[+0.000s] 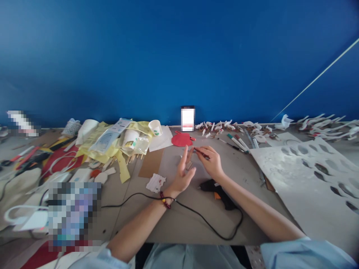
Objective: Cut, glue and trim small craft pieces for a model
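My left hand is raised over the middle of the table, fingers stretched up and thumb apart. Close by on its right, my right hand has its fingertips pinched together, near the fingertips of the left. Whatever small thing the pinch holds is too small to make out. Under my right wrist lies a black hot glue gun with an orange trigger, nozzle toward the left. Its black cord seems to loop across beneath my left forearm. Beyond the hands sits a flat red piece.
A lit phone leans on the blue wall. White bird-like figures line the back right, near several markers. A white sheet with cut-out holes covers the right. Yellow packaging, a paper cup and brown card lie left.
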Tool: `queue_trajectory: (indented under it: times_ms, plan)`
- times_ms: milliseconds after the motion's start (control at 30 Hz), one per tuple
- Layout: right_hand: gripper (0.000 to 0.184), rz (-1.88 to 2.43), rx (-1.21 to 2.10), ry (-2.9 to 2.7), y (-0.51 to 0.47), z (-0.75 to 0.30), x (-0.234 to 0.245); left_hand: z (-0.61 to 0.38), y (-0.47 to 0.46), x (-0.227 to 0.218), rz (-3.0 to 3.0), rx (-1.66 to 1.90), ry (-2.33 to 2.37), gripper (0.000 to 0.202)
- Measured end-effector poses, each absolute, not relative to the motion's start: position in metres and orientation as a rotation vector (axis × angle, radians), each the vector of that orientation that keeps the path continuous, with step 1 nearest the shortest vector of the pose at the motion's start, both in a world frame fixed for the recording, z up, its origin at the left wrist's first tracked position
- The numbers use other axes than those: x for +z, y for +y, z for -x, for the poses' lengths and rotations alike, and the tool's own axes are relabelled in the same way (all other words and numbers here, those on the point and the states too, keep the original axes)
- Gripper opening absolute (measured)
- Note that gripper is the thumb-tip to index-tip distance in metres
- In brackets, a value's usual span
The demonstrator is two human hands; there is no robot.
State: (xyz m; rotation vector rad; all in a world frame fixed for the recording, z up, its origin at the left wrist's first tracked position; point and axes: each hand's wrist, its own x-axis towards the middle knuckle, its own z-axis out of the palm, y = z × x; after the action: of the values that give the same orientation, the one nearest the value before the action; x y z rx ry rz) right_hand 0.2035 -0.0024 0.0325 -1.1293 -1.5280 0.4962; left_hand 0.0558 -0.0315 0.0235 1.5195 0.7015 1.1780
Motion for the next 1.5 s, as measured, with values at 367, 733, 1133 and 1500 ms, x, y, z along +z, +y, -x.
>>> queue_trajectory:
  times_ms: [367,733,1133,1500]
  plan:
    - [0.02,1.092,0.524,-1.643,-0.008,-0.2,0.036,-0.055,-0.018,0.027,-1.467,1.466,1.115,0.027]
    - [0.022,1.048,0.499,-1.718,-0.009,-0.2,0.034,-0.054,-0.012,0.024,-1.575,1.603,1.105,0.013]
    - [0.019,1.058,0.533,-1.707,-0.008,-0.201,0.037,-0.052,-0.012,0.025,-1.592,1.589,1.084,0.011]
    - [0.015,1.101,0.629,-1.672,-0.005,-0.202,0.034,-0.052,-0.014,0.024,-1.575,1.533,1.095,0.01]
